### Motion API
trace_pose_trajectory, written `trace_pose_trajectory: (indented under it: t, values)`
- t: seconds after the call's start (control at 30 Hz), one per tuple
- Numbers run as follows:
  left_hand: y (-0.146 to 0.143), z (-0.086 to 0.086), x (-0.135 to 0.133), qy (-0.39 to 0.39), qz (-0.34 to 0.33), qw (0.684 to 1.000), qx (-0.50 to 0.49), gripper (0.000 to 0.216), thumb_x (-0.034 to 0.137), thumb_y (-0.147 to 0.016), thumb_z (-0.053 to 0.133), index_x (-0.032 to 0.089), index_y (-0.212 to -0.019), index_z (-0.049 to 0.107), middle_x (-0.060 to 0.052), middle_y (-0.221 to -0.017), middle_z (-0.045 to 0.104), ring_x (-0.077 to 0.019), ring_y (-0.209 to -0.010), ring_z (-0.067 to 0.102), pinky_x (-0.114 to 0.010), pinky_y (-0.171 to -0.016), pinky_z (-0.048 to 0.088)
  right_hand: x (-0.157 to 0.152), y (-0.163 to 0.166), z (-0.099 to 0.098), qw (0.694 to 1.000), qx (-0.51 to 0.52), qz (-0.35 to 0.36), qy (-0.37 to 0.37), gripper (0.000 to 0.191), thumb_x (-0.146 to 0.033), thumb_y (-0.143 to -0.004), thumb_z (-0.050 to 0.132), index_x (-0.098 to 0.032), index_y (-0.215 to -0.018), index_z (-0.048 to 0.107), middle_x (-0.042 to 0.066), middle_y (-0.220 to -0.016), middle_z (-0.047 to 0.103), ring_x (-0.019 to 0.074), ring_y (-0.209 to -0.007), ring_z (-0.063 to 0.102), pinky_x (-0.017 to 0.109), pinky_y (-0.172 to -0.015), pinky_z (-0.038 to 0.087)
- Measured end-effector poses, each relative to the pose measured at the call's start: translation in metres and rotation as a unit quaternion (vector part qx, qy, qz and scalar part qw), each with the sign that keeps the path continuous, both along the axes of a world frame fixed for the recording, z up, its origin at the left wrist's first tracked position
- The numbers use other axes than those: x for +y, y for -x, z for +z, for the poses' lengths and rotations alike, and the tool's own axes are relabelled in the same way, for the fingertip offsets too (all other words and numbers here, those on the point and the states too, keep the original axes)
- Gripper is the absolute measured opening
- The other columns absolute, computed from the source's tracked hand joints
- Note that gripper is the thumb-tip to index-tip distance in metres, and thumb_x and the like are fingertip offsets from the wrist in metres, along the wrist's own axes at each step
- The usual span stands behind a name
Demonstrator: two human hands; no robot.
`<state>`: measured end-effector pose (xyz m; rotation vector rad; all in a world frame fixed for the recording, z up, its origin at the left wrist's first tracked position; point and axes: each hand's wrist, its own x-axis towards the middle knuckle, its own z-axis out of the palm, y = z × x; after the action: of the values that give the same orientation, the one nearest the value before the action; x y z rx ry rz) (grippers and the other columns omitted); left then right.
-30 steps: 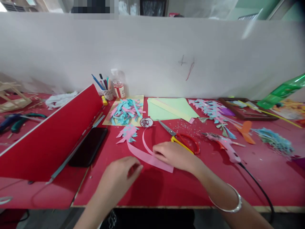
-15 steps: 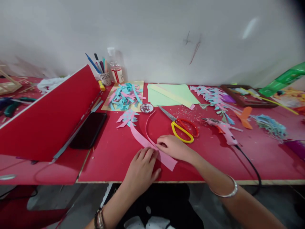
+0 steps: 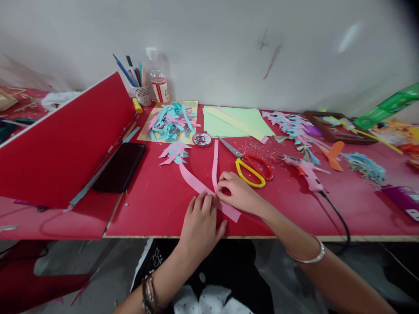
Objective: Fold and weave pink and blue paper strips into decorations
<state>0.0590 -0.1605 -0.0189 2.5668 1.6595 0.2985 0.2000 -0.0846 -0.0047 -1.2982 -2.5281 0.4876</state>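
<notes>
The left hand [image 3: 200,221] lies flat, grip open, on the wide pink strip [image 3: 193,179] on the red surface [image 3: 153,205], while the right hand [image 3: 238,192] pinches the narrow pink strip [image 3: 215,162] in its grip.

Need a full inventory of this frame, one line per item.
pink strips: 2, pink, crossed at front centre
scissors: 1, yellow and red handles, right of strips
glue gun: 1, pink, further right
phone: 1, black, left of strips
board: 1, red, tilted up at left
paper sheets: few, pale green, back centre
paper scraps: pile, blue and pink, back, left of sheets
pen cup: 1, white, by the wall
table: 1, red, under everything
left hand: 1, flat on wide strip
right hand: 1, fingertips where strips cross
</notes>
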Motion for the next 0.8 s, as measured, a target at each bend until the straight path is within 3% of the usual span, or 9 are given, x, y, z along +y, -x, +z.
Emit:
trace_pose_trajectory:
  t: [0.37, 0.57, 0.8]
  values:
    - [-0.004, 0.005, -0.002, 0.013, -0.007, 1.0, 0.01, 0.045, 0.037, -0.08, 0.036, 0.014, -0.119, 0.042, -0.013, -0.117, 0.045, -0.0276, -0.113, 0.035, -0.044, -0.094, 0.031, -0.001, -0.013, 0.003, 0.999, 0.013, -0.013, 0.048, 0.02, -0.016, -0.078, 0.042, -0.014, -0.059, 0.047, 0.001, -0.07, 0.045, 0.0097, -0.065, 0.044, 0.023, -0.062, 0.035]
    - [-0.007, 0.004, -0.006, 0.008, -0.006, 1.0, 0.03, 0.049, 0.04, -0.08, 0.035, 0.012, -0.12, 0.041, -0.015, -0.12, 0.043, -0.0293, -0.117, 0.032, -0.047, -0.095, 0.029, -0.011, -0.015, 0.001, 0.999, 0.035, -0.032, 0.017, 0.017, -0.027, -0.075, 0.05, -0.015, -0.064, 0.052, 0.003, -0.075, 0.047, 0.0129, -0.072, 0.046, 0.027, -0.07, 0.036]
    - [-0.005, 0.003, -0.007, 0.004, -0.011, 0.999, 0.031, 0.048, 0.043, -0.08, 0.036, 0.022, -0.124, 0.037, -0.013, -0.121, 0.041, -0.0287, -0.116, 0.033, -0.048, -0.094, 0.029, -0.016, -0.018, -0.003, 1.0, 0.001, -0.031, -0.004, 0.017, -0.016, -0.079, 0.042, -0.015, -0.065, 0.052, 0.005, -0.076, 0.048, 0.0144, -0.075, 0.046, 0.029, -0.071, 0.036]
